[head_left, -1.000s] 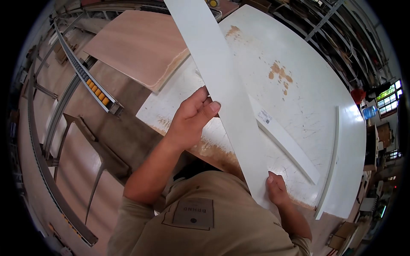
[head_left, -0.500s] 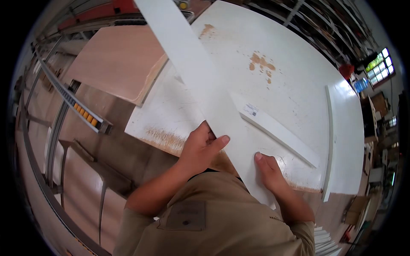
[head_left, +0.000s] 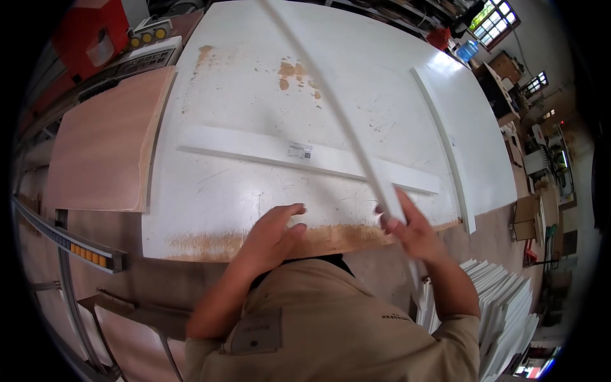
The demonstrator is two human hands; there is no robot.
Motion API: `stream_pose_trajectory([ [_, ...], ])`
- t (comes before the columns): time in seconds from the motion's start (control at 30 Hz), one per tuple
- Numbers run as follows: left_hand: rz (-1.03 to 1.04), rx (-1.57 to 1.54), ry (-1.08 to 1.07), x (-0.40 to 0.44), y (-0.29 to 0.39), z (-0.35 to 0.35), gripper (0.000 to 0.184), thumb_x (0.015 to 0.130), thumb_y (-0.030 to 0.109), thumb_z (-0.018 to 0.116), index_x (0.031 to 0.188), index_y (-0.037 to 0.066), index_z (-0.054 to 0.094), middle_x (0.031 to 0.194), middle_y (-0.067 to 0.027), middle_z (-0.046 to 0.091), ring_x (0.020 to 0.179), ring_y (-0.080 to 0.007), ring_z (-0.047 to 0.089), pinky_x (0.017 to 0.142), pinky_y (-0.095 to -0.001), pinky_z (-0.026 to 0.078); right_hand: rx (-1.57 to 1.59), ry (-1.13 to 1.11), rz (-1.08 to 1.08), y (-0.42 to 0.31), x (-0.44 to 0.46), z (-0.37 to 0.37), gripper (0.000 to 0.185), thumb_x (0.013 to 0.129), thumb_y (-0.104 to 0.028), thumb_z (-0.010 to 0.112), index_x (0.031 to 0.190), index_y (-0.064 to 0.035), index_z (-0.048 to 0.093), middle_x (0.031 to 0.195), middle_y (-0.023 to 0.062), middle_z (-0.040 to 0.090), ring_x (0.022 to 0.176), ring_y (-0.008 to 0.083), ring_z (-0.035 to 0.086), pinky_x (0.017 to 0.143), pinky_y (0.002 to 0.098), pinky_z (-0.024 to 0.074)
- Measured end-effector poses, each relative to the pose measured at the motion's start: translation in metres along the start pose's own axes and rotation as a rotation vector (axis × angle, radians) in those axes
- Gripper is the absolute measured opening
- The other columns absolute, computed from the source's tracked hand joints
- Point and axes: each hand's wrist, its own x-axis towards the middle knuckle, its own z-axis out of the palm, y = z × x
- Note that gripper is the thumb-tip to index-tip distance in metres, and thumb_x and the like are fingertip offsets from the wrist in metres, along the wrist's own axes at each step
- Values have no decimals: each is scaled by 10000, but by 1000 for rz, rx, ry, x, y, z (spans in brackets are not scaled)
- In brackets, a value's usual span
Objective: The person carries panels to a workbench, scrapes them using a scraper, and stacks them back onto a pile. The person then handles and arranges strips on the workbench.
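The long white strip (head_left: pixel 342 114) could tip or twist, since only the person's right hand (head_left: pixel 415 230) supports it, near its lower end, while most of its length reaches out over the white table (head_left: pixel 232 95). A loose pinch or a sudden turn of the wrist might let the far end drop and knock the labelled board (head_left: pixel 235 144) lying below, or chip an edge. The lower end, beside the forearm, could also catch on the stacked white pieces (head_left: pixel 506 305) near that arm.

The right hand is closed around the strip, thumb on one side and fingers on the other. The left hand (head_left: pixel 270 239) holds nothing, its thumb and fingers parted above the table's worn front edge.

The strip slants upward across the view, nearly edge-on, so it looks thin and pale (blur softens its outline, and any marks on it cannot be told). Its far end runs out of view.
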Motion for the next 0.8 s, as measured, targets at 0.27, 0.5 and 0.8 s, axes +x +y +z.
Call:
stream_pose_trajectory([
  [0.27,-172,355,663,-60,-105,-40,166,898,56,573,1036,-16,631,1060,-191,628,983,-357,604,878,-409,487,-916,682,120,88,38,-203,597,946,-260,638,1461,-82,394,1239,259,598,1145,399,592,954,428,483],
  [0.5,-206,620,796,-63,-112,-39,125,837,1,570,951,-20,616,1044,-186,607,992,-353,578,873,-427,476,-1071,784,410,187,87,-335,651,932,-396,621,1476,-125,385,1108,227,636,977,389,642,849,471,516],
  [0.8,-216,731,810,-57,-115,-34,113,807,-18,569,917,-6,593,1000,-181,586,948,-362,563,858,-433,471,-1089,784,434,257,136,-391,638,901,-353,650,1449,-118,421,1241,257,580,1199,421,525,966,506,465],
])
